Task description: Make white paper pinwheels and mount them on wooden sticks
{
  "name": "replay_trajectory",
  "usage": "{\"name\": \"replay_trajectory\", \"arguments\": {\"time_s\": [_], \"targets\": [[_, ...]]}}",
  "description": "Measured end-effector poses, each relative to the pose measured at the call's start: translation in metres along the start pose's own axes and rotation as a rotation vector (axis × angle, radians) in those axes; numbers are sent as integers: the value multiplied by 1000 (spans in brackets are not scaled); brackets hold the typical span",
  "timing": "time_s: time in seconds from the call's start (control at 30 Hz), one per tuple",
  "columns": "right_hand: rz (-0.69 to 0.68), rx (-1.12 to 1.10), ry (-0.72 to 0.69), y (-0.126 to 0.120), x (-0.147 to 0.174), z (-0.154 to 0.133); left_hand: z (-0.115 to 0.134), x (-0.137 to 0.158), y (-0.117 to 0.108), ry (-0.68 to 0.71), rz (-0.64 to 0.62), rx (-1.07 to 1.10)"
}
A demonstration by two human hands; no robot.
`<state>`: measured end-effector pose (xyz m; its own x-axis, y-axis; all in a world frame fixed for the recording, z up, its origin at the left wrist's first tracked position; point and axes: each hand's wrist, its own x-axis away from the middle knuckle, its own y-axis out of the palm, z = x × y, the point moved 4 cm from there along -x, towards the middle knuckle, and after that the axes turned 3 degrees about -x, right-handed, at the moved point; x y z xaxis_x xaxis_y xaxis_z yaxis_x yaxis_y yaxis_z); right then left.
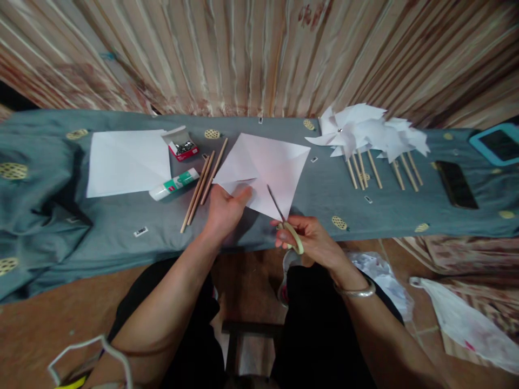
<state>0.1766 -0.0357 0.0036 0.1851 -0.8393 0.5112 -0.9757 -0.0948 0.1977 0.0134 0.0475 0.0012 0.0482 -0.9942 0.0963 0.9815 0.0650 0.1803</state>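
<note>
A white paper square (263, 162) lies turned on its corner at the middle of the cloth, with a slit running in from its left corner. My left hand (227, 210) pinches its lower left edge, thumb on top. In my right hand (308, 237) is a pair of scissors (292, 236) with pale yellow-green handles. Their dark blade reaches over the paper from the near corner toward the centre; the other blade is hidden. Just left of the paper lie several thin wooden sticks (198, 189), beside a glue stick (174, 184).
A stack of white paper (127, 162) and an open red box of small metal pins (183, 147) lie at left. Paper pinwheels on sticks (360, 129) lie at right, near a dark phone (456, 185) and a blue-framed device (500, 143). Plastic bags (466, 319) lie on the floor.
</note>
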Motion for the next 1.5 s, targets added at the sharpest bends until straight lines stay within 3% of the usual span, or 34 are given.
{"name": "replay_trajectory", "arguments": {"time_s": [0.17,0.27,0.33,0.5,0.7,0.97,1.2,1.5], "targets": [[-164,155,43,-15,16,-2,4,-3,-10,10,31,106],[-166,203,-6,-37,27,-11,8,-5,-17,-8,55,143],[-81,190,-82,-53,31,-19,10,-5,-18,1,43,148],[306,14,-331,-76,25,-30,6,-1,-14,-44,-24,99],[432,-133,-444,-77,3,-35,-5,9,-4,-57,-157,-73],[362,18,-355,-73,-8,-37,-10,15,3,-127,-287,-234],[328,-79,-344,-62,-11,-34,-10,13,6,-212,-248,22],[549,-418,-573,-65,-16,-44,-4,16,13,-307,-279,306]]}}
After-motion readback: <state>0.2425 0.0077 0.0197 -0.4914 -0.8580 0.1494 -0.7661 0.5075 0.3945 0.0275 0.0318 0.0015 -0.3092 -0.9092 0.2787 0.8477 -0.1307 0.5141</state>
